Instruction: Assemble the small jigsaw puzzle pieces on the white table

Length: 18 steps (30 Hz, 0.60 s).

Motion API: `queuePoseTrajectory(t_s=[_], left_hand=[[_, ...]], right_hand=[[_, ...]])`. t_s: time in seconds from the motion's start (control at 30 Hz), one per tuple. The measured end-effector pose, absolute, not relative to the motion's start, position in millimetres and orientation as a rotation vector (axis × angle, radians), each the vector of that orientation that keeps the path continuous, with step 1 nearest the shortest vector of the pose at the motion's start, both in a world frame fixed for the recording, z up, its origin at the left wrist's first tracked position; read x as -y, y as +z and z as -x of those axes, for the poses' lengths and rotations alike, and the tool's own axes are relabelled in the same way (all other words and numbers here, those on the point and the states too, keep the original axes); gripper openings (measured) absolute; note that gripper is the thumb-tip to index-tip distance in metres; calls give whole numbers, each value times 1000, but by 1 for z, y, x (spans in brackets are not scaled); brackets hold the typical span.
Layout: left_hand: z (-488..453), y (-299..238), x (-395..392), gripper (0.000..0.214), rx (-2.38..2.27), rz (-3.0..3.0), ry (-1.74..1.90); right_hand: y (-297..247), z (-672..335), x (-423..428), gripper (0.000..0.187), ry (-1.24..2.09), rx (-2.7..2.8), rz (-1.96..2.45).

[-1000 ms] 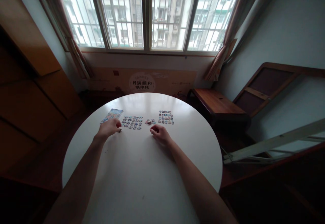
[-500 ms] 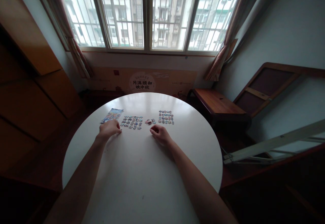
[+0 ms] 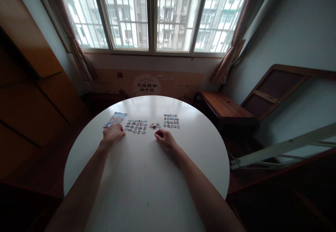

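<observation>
My left hand (image 3: 113, 132) rests on the table, its fingers pinched together at the left end of a group of jigsaw pieces (image 3: 135, 127). Anything between those fingertips is too small to make out. Just beyond this hand lies a colourful printed sheet (image 3: 116, 118), its near edge partly covered by the hand. My right hand (image 3: 165, 138) is closed, fingers curled inward, just in front of a small heap of jigsaw pieces (image 3: 154, 125); the inside of its grip is hidden. Rows of separate pieces (image 3: 171, 121) lie beyond it to the right.
All of this is on a round white table (image 3: 141, 183). A wooden bench (image 3: 225, 105) stands beyond its right edge, with a folded frame (image 3: 273, 84) leaning on the wall. A printed panel (image 3: 147, 83) is below the window, and cabinets (image 3: 39, 109) are at the left.
Both hands stay nearly where they were. The fingertips of my left hand have drawn slightly lower and closer together. The puzzle pieces look the same.
</observation>
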<state>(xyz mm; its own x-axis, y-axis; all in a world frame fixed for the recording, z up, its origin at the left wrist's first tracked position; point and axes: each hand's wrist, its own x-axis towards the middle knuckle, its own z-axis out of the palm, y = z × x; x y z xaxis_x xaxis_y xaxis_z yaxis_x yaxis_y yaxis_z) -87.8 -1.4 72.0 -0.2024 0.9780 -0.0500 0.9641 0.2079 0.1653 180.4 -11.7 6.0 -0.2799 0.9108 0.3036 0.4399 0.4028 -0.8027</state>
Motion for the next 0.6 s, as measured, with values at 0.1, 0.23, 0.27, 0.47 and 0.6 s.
queuePoseTrajectory(t_s=[0.1, 0.23, 0.27, 0.47, 0.6], left_hand=[[88, 70, 1, 18, -2331, -1886, 148], [90, 68, -1, 18, -2317, -1897, 164], [90, 67, -1, 18, -2315, -1901, 170], [93, 63, -4, 17, -2307, -1921, 198], [93, 64, -3, 17, -2307, -1917, 191]], right_hand=[[7, -180, 12, 15, 766, 1883, 1161], [7, -180, 12, 14, 769, 1881, 1160], [7, -180, 12, 14, 769, 1881, 1163], [6, -180, 12, 15, 758, 1885, 1165], [5, -180, 12, 15, 746, 1895, 1168]])
